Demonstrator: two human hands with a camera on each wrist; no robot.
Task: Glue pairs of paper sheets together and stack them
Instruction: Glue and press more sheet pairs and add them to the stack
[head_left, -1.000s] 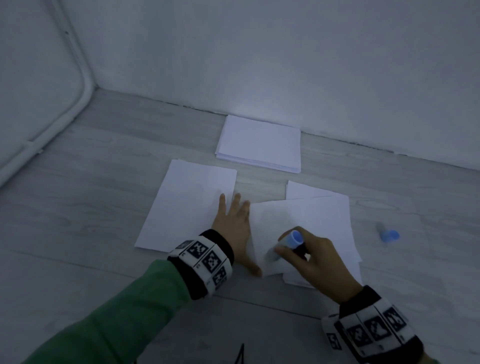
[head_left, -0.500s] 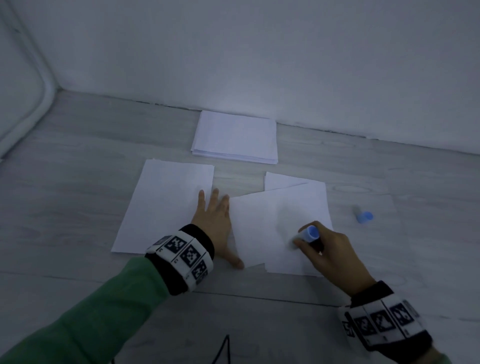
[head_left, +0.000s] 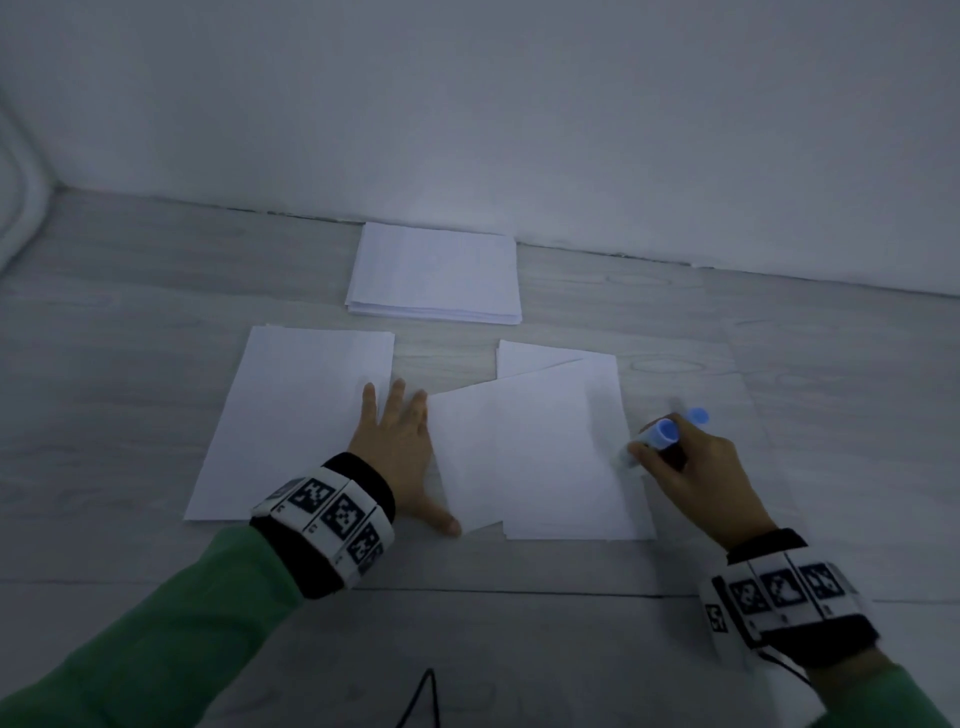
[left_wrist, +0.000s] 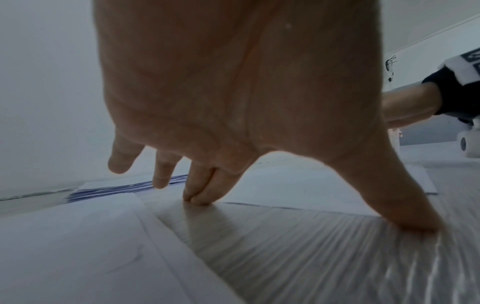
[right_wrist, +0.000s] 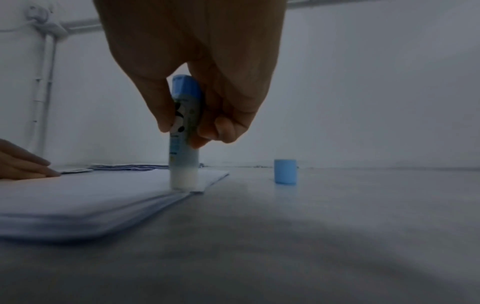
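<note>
Now three paper piles (head_left: 434, 273), one glue stick (right_wrist: 185, 131) (uncapped), one cap (right_wrist: 285, 171).

R hand (right_wrist: 197, 67) grips glue stick (right_wrist: 185, 131) upright, tip on top sheet (right_wrist: 85, 191) nr edge; blue cap (right_wrist: 285, 171) stands apart.

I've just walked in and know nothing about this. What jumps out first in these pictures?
The right hand grips a blue glue stick, its white tip pressed upright on the right edge of the top sheet. The left hand lies flat with spread fingers just left of that sheet. The blue cap stands alone on the floor nearby.
</note>
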